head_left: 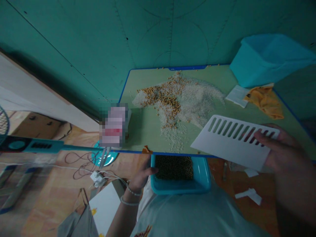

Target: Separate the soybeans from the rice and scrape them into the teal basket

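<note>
My right hand [283,154] grips a white slotted plastic panel [234,141] by its right end, holding it tilted just above the green table [143,128]. My left hand [142,176] is closed on the left rim of a blue tray [204,179] filled with dark green beans, held below the table's front edge against my lap. On the table lies a spread heap of white rice [199,98] mixed with tan soybeans [165,95], ahead of the panel and the tray.
A blue plastic bin [266,59] stands at the back right, with a white cloth [238,95] and a yellow cloth [266,100] beside it. A blurred box [114,125] sits at the table's left corner. A fan [37,144], cables and paper scraps occupy the floor.
</note>
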